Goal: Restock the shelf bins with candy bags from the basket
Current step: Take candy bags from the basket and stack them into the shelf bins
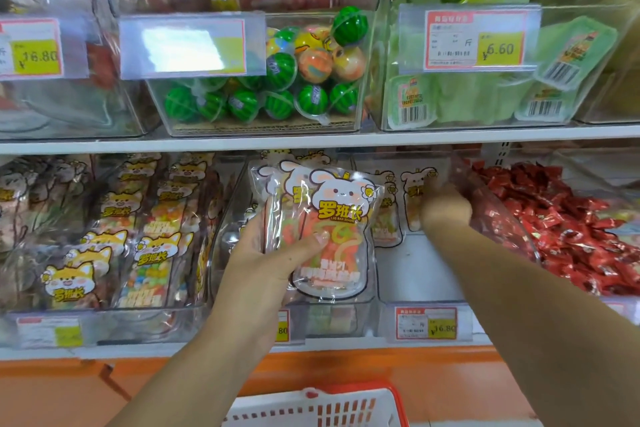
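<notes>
My left hand (266, 253) grips a small stack of clear candy bags (329, 229) with a white rabbit print and orange-green gummies, held upright in front of the lower shelf's middle clear bin (349, 319). My right hand (445, 206) reaches deep into the adjoining clear bin (422, 274), its fingers at the rabbit-print bags (414, 198) standing at the back. I cannot tell whether those fingers hold a bag. The basket (322, 407), white with a red rim, sits low in the middle under my arms.
Fox-print candy bags (114, 236) fill the lower left bins. Red wrapped candies (561, 222) fill the lower right bin. On the upper shelf stand bins of watermelon-pattern balls (273, 80) and green packets (467, 97), with price tags on the bin fronts.
</notes>
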### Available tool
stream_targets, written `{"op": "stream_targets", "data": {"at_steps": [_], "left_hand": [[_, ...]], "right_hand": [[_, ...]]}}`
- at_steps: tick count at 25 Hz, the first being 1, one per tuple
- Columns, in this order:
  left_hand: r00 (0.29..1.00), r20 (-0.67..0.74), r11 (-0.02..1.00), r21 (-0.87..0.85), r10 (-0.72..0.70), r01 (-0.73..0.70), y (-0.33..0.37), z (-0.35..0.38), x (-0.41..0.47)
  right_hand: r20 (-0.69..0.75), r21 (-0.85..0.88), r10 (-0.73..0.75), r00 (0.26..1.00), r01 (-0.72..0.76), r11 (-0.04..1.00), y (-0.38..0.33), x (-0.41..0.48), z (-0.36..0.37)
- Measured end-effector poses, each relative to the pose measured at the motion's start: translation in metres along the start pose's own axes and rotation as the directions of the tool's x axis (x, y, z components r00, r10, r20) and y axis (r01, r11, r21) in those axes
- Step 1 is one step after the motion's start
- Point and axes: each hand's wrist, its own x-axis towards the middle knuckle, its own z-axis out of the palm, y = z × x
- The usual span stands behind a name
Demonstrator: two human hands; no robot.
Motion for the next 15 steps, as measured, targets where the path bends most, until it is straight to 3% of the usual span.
{"op": "stream_targets", "data": {"at_steps": [3, 7, 12, 13, 14, 15], "left_hand": [[1.0, -0.007, 1.0, -0.003, 0.002, -0.002, 0.0, 0.0, 0.0], [1.0, -0.018, 1.0, -0.001, 0.024, -0.024, -0.001, 0.001, 0.0], [0.999, 0.017, 1.0, 0.004, -0.027, 0.027, -0.002, 0.016, -0.006], [0.999, 0.014, 1.0, 0.01, -0.028, 0.028, -0.003, 0.02, -0.01], [1.0, 0.013, 1.0, 0.015, -0.021, 0.02, -0.002, 0.024, -0.013], [1.0, 0.013, 1.0, 0.02, -0.015, 0.015, -0.001, 0.028, -0.018]], "right_hand": [[0.026, -0.138, -0.093, 0.995, 0.096, 0.986, 0.002, 0.005, 0.007], [0.156, -0.171, -0.095, 0.983, 0.122, 0.978, 0.004, 0.007, 0.004], [0.156, -0.205, -0.198, 0.968, 0.228, 0.952, 0.013, -0.002, -0.025], [0.157, -0.127, -0.209, 0.965, 0.23, 0.965, 0.013, -0.011, -0.036], [0.194, 0.058, -0.207, 0.959, 0.199, 0.978, 0.011, -0.023, -0.05], [0.264, 0.397, -0.205, 0.942, 0.088, 0.914, 0.017, -0.043, -0.063]]}}
